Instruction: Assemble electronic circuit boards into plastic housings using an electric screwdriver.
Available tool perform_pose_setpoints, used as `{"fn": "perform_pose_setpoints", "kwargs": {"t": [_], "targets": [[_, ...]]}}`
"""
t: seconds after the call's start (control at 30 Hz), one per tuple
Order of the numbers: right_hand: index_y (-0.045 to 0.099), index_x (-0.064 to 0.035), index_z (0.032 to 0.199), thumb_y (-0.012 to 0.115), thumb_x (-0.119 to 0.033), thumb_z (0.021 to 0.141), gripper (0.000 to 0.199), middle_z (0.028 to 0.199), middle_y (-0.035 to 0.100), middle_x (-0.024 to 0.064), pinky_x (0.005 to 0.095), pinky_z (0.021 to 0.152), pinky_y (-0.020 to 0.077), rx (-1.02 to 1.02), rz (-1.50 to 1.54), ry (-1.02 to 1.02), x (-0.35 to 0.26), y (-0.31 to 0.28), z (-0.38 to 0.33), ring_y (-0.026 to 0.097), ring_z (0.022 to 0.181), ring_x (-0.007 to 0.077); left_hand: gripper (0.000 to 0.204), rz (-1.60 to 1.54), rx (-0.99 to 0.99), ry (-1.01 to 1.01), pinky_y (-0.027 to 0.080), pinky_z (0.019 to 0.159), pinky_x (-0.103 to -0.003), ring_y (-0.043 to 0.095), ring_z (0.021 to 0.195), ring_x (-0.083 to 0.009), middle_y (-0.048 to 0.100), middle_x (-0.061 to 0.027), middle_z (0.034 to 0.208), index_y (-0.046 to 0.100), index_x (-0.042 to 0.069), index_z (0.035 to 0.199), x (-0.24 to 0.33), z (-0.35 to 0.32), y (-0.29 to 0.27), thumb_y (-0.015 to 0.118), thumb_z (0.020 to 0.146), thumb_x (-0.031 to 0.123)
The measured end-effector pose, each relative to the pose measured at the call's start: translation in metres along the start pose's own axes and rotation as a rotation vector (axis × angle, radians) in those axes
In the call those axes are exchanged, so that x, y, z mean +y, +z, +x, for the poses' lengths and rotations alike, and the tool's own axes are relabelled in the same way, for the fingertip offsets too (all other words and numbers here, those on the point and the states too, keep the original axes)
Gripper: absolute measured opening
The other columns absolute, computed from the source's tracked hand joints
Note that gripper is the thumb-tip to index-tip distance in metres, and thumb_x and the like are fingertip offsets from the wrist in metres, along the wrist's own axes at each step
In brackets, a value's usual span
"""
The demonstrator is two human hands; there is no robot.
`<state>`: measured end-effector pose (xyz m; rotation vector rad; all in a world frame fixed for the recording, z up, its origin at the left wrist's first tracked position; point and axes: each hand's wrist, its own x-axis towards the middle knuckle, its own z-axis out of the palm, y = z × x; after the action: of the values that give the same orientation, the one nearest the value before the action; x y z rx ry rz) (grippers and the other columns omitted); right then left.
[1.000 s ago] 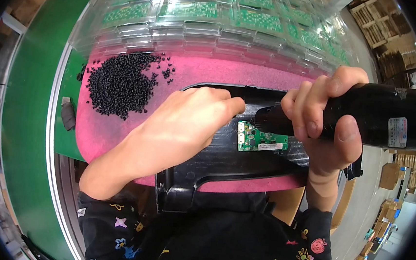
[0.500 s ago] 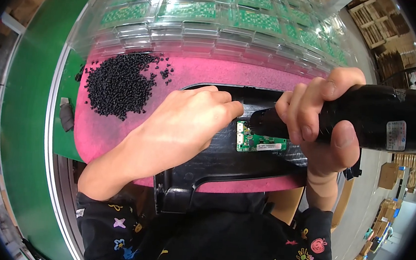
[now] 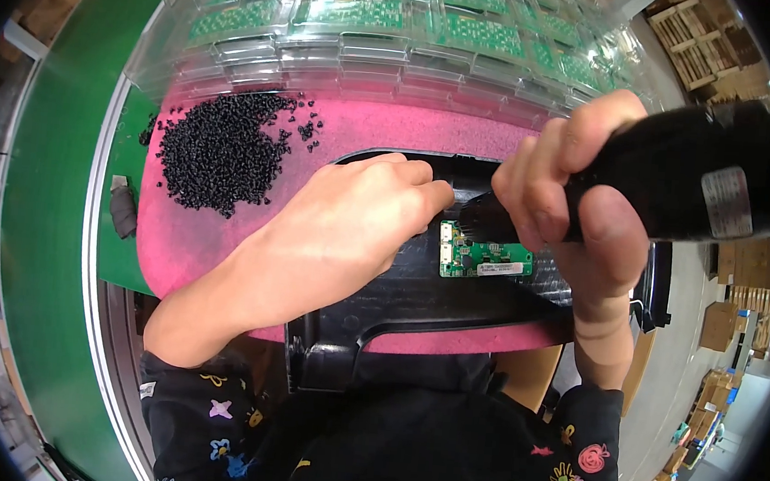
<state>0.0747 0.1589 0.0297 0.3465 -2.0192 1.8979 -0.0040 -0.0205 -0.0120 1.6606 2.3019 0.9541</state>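
Note:
My right hand point(image 3: 587, 198) is wrapped round a black power screwdriver point(image 3: 675, 177), its narrow nose slanting down to the left over a small green circuit board point(image 3: 466, 261). The board has white connectors along its left end and a white label, and it lies inside a long black plastic housing point(image 3: 416, 302). Just left of the screwdriver's nose, above the housing, my left hand point(image 3: 361, 202) is closed with fingertips pinched together; whatever they may hold is hidden. The tool's tip is too dark against the housing to make out clearly.
A heap of small black screws point(image 3: 220, 151) lies on the pink mat point(image 3: 394, 119), left of the housing. Stacked clear plastic trays point(image 3: 372, 54) with green boards stand behind. A dark grey rolled piece point(image 3: 122, 211) rests on the green table point(image 3: 56, 169) at left.
The screwdriver's rear end has risen, so the tool slants more steeply. My right hand has shifted slightly left and up with it. My left hand has hardly moved.

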Motion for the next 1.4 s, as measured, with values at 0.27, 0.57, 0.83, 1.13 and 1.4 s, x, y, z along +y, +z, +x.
{"fn": "perform_pose_setpoints", "kwargs": {"t": [0.27,0.57,0.83,1.13,1.4], "targets": [[0.044,-0.0059,0.101,0.062,-0.034,0.086,0.036,0.057,0.043,-0.0007,0.0239,0.046,0.0342,0.042,-0.002,-0.032,0.005,0.005,0.0,0.039,0.045,0.009,0.022,-0.088,0.106,0.022,0.048,0.073,-0.045,0.06,0.085,-0.0364,0.061,-0.0166,0.085,0.061,0.001,0.1,-0.004,0.0,0.002,0.064,0.078,0.004],[0.043,-0.0098,0.102,0.061,-0.038,0.086,0.038,0.059,0.046,-0.0031,0.0276,0.052,0.036,0.157,0.235,-0.085,-0.009,0.011,-0.017,0.042,0.045,0.0091,0.03,-0.138,-0.005,0.095,0.05,0.073,-0.041,0.063,0.084,-0.0335,0.065,-0.0148,0.088,0.062,0.001,0.106,-0.002,0.008,-0.002,0.069,0.077,0.007],[0.044,-0.0111,0.104,0.058,-0.031,0.089,0.029,0.063,0.048,-0.0046,0.0269,0.064,0.0386,0.047,0.543,-0.217,-0.025,-0.019,-0.018,0.048,0.052,0.0076,0.036,-0.271,0.217,0.287,0.05,0.062,-0.035,0.062,0.072,-0.0273,0.063,-0.0116,0.08,0.063,-0.001,0.106,0.001,0.016,0.002,0.074,0.072,0.002],[0.046,-0.01,0.105,0.055,-0.034,0.091,0.03,0.063,0.046,-0.004,0.0278,0.067,0.0386,0.094,0.597,-0.224,-0.019,-0.024,-0.025,0.045,0.052,0.0077,0.025,-0.245,0.229,0.229,0.053,0.064,-0.033,0.067,0.073,-0.0273,0.068,-0.0124,0.081,0.067,-0.002,0.093,0.004,0.017,0.003,0.076,0.07,0.003],[0.043,-0.0113,0.107,0.056,-0.039,0.091,0.035,0.061,0.048,-0.0025,0.0268,0.054,0.0371,0.03,0.327,-0.057,-0.03,-0.025,-0.029,0.044,0.047,0.0085,0.012,-0.054,0.326,0.199,0.054,0.06,-0.029,0.069,0.068,-0.0232,0.07,-0.0132,0.078,0.069,0.0,0.086,0.001,0.016,0.0,0.067,0.075,-0.006]]}}
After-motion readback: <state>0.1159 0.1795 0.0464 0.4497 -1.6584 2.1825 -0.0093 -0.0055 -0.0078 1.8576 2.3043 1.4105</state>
